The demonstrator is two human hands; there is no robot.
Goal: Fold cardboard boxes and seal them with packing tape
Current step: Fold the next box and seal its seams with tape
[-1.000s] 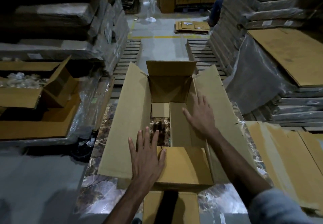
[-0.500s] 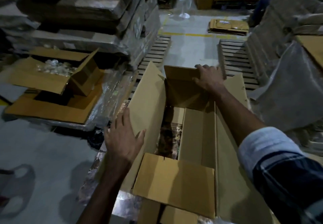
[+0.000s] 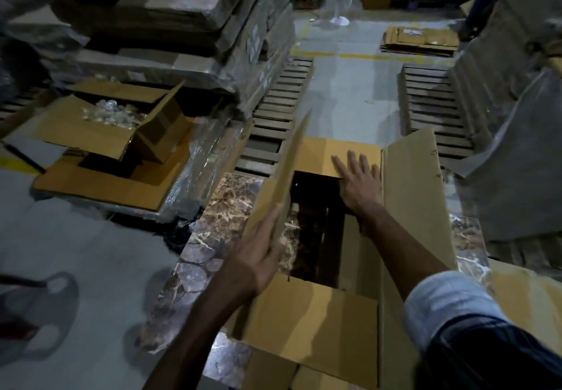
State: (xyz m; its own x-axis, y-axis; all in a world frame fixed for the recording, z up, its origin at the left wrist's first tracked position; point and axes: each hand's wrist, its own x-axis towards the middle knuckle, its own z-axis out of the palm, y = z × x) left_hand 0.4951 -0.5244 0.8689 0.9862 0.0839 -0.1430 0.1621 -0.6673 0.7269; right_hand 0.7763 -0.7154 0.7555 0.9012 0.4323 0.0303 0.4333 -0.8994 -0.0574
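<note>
Currently folding the top of box on table. Pressing far flap down with right hand, palm flat, fingers straight and spread, gripping nothing. Holding left flap with left hand at the flap's near end: thumb on inner face, fingers along outer face, so clamped on the cardboard, though blurred at the contact.

Left flap upright, seen nearly edge-on, rising just above and ahead of left hand. Long axis running away from that hand toward right hand. Open mouth of box directly right of left hand, between both hands. Right flap splayed outward, just right of right forearm, untouched. Near flap folded inward, just right of left wrist, toward the body.

Judged next: tipping left flap rightward over the mouth, onto both end flaps. Needs a push across the long axis, not along it. Left hand nearer by far, already on it. Right hand in the landing path, so probably must slide out first, then take right flap beside it. Risk: far flap springing up once released. No tape in view; sealing not begun.
</note>
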